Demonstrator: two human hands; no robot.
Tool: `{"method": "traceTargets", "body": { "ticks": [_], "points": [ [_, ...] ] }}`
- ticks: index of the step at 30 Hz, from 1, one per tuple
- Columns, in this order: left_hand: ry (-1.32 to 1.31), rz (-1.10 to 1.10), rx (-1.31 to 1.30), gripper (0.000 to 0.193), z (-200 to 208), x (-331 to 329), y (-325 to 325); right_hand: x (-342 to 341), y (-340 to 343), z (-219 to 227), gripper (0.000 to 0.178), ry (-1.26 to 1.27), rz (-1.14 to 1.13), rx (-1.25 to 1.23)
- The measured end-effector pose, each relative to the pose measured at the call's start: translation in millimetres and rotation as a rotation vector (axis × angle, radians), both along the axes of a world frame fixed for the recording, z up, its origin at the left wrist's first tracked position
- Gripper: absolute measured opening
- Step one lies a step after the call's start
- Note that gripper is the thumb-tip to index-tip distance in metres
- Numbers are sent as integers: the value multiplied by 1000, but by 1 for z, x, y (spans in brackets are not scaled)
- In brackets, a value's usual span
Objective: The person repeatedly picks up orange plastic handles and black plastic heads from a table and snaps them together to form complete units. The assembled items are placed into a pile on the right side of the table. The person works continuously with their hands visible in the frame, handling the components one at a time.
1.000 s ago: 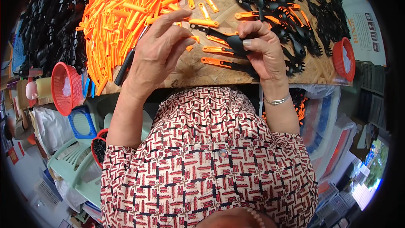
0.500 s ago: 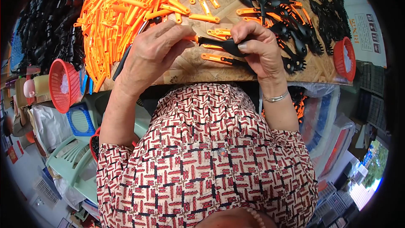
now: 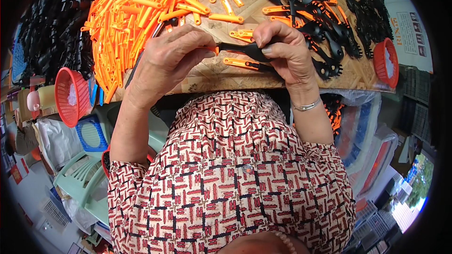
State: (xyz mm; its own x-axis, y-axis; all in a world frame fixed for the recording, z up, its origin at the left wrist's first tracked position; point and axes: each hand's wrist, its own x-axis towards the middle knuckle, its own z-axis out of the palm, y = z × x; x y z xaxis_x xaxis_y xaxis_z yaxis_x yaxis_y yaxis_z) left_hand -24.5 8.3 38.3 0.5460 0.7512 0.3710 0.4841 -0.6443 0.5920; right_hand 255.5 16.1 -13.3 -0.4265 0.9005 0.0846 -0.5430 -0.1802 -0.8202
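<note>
My left hand (image 3: 176,54) is closed around an orange handle (image 3: 216,50); only its end shows past my fingertips. Between thumb and fingers, my right hand (image 3: 288,51) pinches a black spoon head (image 3: 252,51) by its bowl. The thin neck of the spoon head points left and meets the handle's end; how far it sits inside, I cannot tell. Just below, on the table, lies an orange handle joined to a black piece (image 3: 242,63). Another orange handle (image 3: 241,35) lies beyond the spoon head. A dark rod-like thing is partly hidden by my left forearm.
Loose orange handles (image 3: 127,33) form a big heap at left on the wooden table (image 3: 207,81). Black utensil heads (image 3: 42,23) are piled far left. Joined black-and-orange utensils (image 3: 325,33) lie at right. Red baskets (image 3: 70,96) (image 3: 386,63) flank the table's near edge.
Both hands have come slightly toward me with the handle and spoon head between them. My left forearm now covers more of the dark rod-like thing.
</note>
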Motion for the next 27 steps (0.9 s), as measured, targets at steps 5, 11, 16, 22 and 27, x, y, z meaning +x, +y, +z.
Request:
{"method": "traceTargets", "body": {
  "ticks": [5, 11, 16, 22, 27],
  "points": [
    [24, -13, -26, 15, -2, -1, -2, 1, 1, -3, 28, 1, 72, -17],
    [9, -65, -155, 14, -9, -7, -12, -7, -10, 3, 42, -170, 237, -182],
    [67, -124, -229, 14, -12, -9, -22, -13, -21, 3, 38, -549, 477, -1],
    [-58, -173, -241, 16, -5, -17, -24, -13, -22, 21, 35, -430, 615, -314],
    [-86, -154, -283, 16, -7, -21, -25, -14, -23, 14, 38, -408, 585, -386]
  ]
}}
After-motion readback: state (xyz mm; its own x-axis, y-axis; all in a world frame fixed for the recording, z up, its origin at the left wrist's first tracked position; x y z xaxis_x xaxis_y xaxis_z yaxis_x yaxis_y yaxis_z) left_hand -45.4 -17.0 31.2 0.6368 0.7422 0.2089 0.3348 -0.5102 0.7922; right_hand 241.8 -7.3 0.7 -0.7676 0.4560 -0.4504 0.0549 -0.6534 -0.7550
